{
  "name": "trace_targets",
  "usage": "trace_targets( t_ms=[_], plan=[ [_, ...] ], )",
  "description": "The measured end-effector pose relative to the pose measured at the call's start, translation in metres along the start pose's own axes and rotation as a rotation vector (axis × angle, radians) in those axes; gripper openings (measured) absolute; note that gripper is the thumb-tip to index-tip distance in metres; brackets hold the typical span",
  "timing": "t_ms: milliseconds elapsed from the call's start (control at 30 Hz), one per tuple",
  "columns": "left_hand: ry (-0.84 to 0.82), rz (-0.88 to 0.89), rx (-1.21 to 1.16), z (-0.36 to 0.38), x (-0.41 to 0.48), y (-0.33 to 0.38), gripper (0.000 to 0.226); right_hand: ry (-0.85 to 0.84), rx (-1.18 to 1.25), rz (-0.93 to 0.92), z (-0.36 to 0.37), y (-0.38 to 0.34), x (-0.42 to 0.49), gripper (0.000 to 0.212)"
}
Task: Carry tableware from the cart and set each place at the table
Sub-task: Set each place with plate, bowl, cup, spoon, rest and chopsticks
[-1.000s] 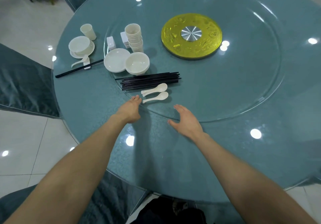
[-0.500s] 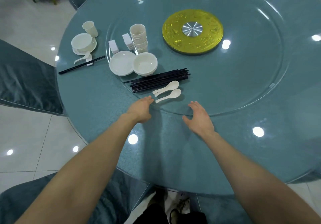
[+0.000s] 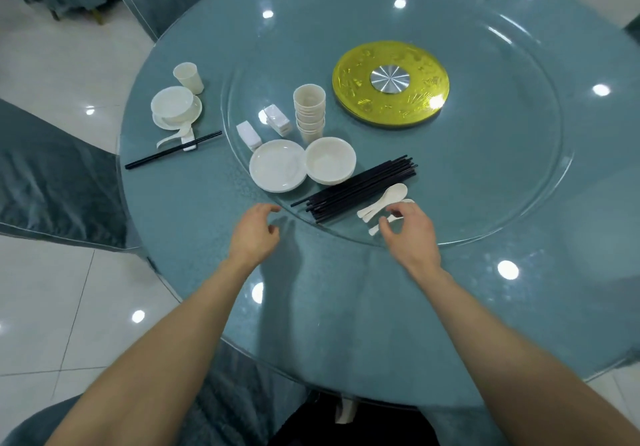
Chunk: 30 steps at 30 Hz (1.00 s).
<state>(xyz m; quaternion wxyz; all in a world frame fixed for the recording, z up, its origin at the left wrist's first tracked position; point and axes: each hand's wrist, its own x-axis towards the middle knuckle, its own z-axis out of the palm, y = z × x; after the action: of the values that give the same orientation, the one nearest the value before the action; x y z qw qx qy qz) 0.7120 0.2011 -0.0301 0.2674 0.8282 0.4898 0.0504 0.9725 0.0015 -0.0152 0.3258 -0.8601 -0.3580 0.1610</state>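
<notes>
- Two white ceramic soup spoons lie side by side just on the near side of the bundle of black chopsticks (image 3: 360, 186). Their long axes run almost parallel to the bundle, with bowls toward the far right and handle ends toward the near left.
- The farther spoon (image 3: 384, 199) lies in full view, nearly touching the bundle.
- The nearer spoon (image 3: 374, 229) is mostly hidden under the right hand (image 3: 410, 234). Only its handle end and a sliver of its bowl show.
- The right hand arches over that spoon, with thumb and fingers curled down on either side of it. I cannot tell whether they have closed on it.
- The left hand (image 3: 254, 234) hovers near-left of the bundle's near tips, fingers loosely curled and holding nothing. The two hands are well apart.
- The bundle lies on a clear round glass turntable (image 3: 485, 168), close to its near rim.
- Just beyond the bundle sit a white shallow plate (image 3: 277, 165) and a white bowl (image 3: 330, 163), side by side.
- Farther beyond are a stack of white cups (image 3: 309, 109) and two small white blocks (image 3: 248, 135).
- Far right of the bundle lies a gold disc (image 3: 360, 99) with a silver hub.
- Well left of the bundle, on the teal round table (image 3: 346, 307), is a laid place. It has a bowl on a saucer (image 3: 172, 104), a cup (image 3: 188, 77), a spoon, and a chopstick pair (image 3: 173, 150) angled like the bundle.
</notes>
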Motion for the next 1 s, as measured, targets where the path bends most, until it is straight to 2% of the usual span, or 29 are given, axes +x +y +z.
trace_targets(
  t_ms=[133, 333, 500, 767, 1000],
  plan=[
    [0.015, -0.051, -0.008, -0.014, 0.016, -0.009, 0.052, -0.009, 0.038, -0.016, 0.003, -0.013, 0.006, 0.024],
    [-0.018, -0.114, -0.017, -0.025, 0.024, 0.001, 0.059, -0.04, 0.076, -0.069, 0.01, -0.03, 0.019, 0.007],
    [-0.122, -0.131, 0.03, -0.022, 0.039, 0.004, 0.063, -0.085, 0.093, -0.065, 0.016, -0.035, 0.019, 0.008],
    [-0.296, -0.056, 0.179, -0.007, 0.046, 0.016, 0.067, -0.093, 0.11, -0.034, 0.017, -0.026, 0.014, 0.01],
    [-0.308, -0.033, 0.219, 0.004, 0.04, 0.024, 0.067, -0.069, 0.086, 0.033, 0.016, -0.017, 0.009, 0.014]
  ],
)
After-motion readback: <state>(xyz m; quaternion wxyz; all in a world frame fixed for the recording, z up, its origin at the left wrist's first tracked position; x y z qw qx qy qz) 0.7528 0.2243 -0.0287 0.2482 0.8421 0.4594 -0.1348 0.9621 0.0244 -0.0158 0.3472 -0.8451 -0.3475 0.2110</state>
